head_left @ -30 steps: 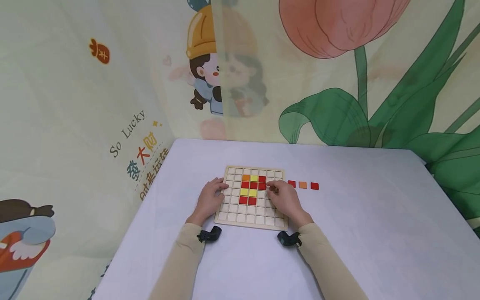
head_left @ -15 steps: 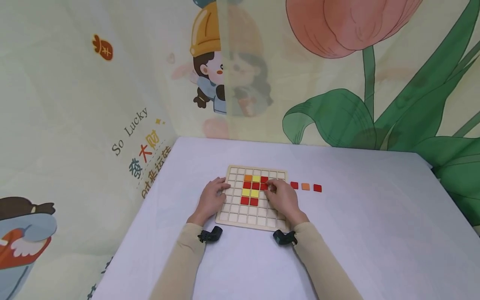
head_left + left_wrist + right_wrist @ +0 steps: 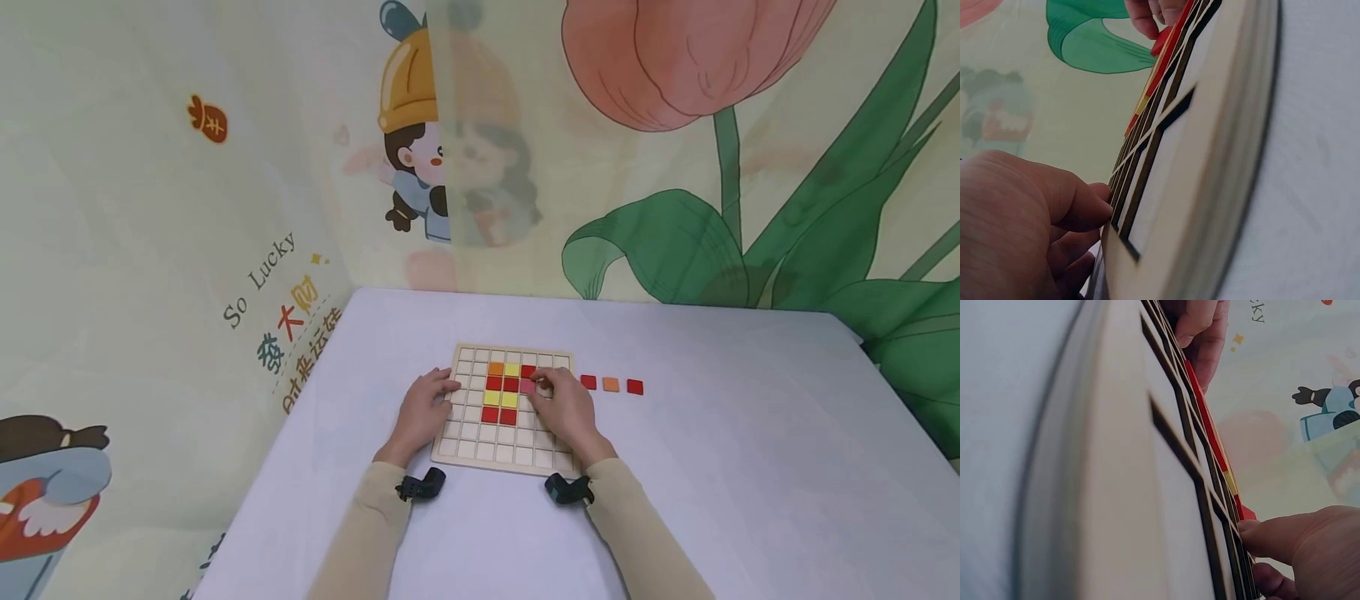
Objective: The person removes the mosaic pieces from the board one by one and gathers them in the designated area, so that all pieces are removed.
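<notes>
Right hand (image 3: 566, 408) pinches a tilted red tile (image 3: 527, 387), liable to skew if the relaxed left hand (image 3: 420, 414) lets the board (image 3: 467, 447) slip

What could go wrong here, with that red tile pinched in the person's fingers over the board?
The red tile looks tilted in the right hand, so it might slip or nudge neighbouring tiles. The left hand touches the board at its edge; a push could perhaps shift it. Three loose tiles lie close beyond the right hand, so a sideways brush might scatter them.
</notes>
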Tool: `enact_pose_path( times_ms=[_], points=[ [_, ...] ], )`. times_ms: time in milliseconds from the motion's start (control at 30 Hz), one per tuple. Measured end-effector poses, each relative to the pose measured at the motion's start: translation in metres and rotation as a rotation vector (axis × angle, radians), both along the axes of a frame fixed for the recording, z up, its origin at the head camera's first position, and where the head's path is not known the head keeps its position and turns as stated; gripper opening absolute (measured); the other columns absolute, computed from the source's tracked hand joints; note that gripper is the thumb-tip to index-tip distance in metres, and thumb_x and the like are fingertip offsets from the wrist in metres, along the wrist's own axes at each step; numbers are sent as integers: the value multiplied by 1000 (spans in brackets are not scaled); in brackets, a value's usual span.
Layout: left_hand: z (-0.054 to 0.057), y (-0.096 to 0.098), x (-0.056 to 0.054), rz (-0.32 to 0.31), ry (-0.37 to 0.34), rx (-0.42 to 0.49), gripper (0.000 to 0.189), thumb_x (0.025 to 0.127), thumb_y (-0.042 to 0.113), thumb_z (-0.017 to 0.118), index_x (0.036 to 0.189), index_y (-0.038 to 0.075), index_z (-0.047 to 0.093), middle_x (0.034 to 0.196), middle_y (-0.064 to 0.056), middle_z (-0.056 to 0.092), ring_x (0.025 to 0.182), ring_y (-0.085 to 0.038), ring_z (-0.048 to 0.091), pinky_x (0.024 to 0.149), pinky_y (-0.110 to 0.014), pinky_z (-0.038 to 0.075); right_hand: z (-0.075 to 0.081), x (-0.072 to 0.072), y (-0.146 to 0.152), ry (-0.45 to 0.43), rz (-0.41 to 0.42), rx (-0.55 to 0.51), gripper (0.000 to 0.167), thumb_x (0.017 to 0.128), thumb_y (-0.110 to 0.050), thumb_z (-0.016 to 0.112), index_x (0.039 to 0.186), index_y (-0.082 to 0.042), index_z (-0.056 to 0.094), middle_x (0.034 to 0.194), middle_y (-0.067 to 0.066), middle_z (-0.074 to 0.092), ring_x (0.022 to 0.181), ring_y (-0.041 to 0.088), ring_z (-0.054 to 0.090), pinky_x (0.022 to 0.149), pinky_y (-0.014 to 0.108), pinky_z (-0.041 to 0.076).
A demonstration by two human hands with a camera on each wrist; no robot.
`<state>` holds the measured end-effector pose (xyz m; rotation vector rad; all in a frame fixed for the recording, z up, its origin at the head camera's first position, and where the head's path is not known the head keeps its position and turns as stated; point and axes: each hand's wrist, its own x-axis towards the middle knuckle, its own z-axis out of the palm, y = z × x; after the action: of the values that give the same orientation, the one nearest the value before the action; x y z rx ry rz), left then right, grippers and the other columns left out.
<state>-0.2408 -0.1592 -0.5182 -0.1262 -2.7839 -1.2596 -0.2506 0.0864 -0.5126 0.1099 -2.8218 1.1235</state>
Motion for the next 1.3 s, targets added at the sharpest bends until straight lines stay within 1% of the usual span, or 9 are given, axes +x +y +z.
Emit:
enact_pose_path(
  times_ms=[133, 333, 567, 767, 833, 933, 1033, 1167, 1300],
  points=[
    [0, 2, 1, 5, 3, 3, 33, 88, -1, 55, 116, 7, 70, 145, -5, 51, 143, -24, 32, 124, -37, 16, -1, 1, 2, 26, 11, -52, 26, 87, -17, 72, 112, -13, 67, 113, 3, 63, 99, 21, 57, 88, 37, 55],
    [-1, 6, 1, -1, -19, -5, 32, 89, 0, 55, 116, 7, 70, 146, -4, 50, 144, -23, 32, 124, -36, 17, -4, 5, 4, 20, 17, -107, 25, 88, -12, 71, 112, -15, 67, 110, 1, 65, 80, 19, 52, 66, 29, 48],
    [-2, 5, 1, -2, 2, -17, 32, 89, 1, 55, 117, 7, 70, 145, -5, 51, 143, -24, 33, 124, -38, 18, -6, 4, 3, 48, 48, -92, 29, 86, -10, 72, 115, -13, 68, 108, 1, 64, 84, 18, 52, 70, 28, 48],
    [-2, 4, 1, -7, -4, -16, 33, 89, 2, 54, 118, 8, 69, 146, -5, 50, 144, -24, 32, 124, -39, 17, -3, 2, 5, 56, 57, -39, 33, 87, -11, 72, 120, -11, 69, 100, 2, 64, 75, 17, 51, 61, 26, 45],
    [-2, 3, 0, -8, 4, -13, 34, 89, 1, 54, 118, 8, 70, 146, -5, 50, 144, -25, 32, 124, -39, 17, 0, 3, 6, 57, 58, -26, 34, 88, -12, 72, 122, -11, 69, 103, 3, 65, 77, 18, 52, 62, 27, 47],
    [-3, 2, 0, -6, 5, -16, 35, 89, 1, 53, 118, 8, 70, 146, -5, 50, 144, -25, 32, 123, -40, 18, 5, 3, 9, 25, 51, -26, 36, 89, -16, 72, 125, -12, 67, 114, 5, 64, 86, 20, 53, 69, 28, 51],
    [-4, 1, -1, -5, 2, -22, 34, 89, 1, 54, 118, 8, 70, 146, -5, 50, 144, -24, 32, 123, -40, 18, 10, 4, 14, -43, 40, -52, 38, 89, -19, 71, 127, -13, 65, 113, 5, 62, 92, 21, 52, 73, 30, 52],
    [-4, 1, -1, 1, -1, -23, 33, 89, 2, 55, 118, 8, 70, 146, -5, 50, 144, -24, 32, 123, -41, 18, 15, 2, 26, -114, 34, -78, 37, 89, -18, 71, 125, -12, 65, 102, 4, 60, 89, 22, 51, 65, 28, 49],
    [-1, 0, -1, 7, -7, -28, 33, 89, 2, 55, 118, 8, 70, 146, -5, 49, 144, -24, 32, 123, -41, 18, 20, 0, 41, -137, 38, -87, 37, 89, -15, 71, 125, -11, 65, 101, 5, 61, 87, 22, 51, 61, 25, 49]
  ],
)
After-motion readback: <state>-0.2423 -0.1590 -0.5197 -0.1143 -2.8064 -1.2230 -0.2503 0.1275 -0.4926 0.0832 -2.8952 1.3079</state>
